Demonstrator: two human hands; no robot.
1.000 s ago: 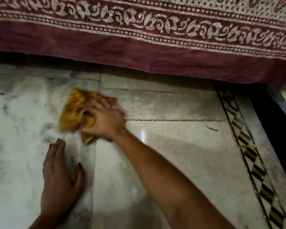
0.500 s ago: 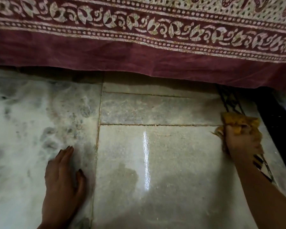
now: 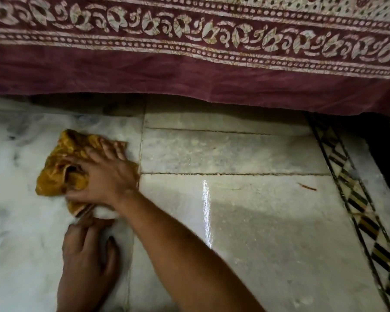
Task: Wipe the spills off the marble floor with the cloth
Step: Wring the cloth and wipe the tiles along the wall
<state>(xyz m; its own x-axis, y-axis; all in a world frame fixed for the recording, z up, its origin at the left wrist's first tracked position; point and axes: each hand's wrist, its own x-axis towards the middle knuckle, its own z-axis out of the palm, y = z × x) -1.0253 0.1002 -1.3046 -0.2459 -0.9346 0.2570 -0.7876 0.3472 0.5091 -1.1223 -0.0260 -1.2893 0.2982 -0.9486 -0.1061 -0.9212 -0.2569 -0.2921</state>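
Since half a second ago our right hand [image 3: 104,176] has swung all the way back from the patterned inlay strip [image 3: 356,199], across the floor joint [image 3: 140,154], and it's now on the white veined slab again, taking the cloth [image 3: 63,167] with it. The cloth is a bunched-up mustard rag, sitting just left of that joint and a bit out from the hem of the maroon bedspread [image 3: 189,70]. The right hand lies flat on top with fingers spread, pressing it down rather than pinching it, which makes sense since a wide palm pushes more rag against the marble floor [image 3: 257,244]. Our left hand [image 3: 86,262] is planted palm-down just near of the cloth, fingers loosely apart, holding nothing, and we'd say it's only there to prop us up while we lean in. The slab right of the joint looks shiny with a bright streak, so probably wet-wiped already. There's a small reddish fleck [image 3: 306,187] over toward the inlay strip that may still need a pass.
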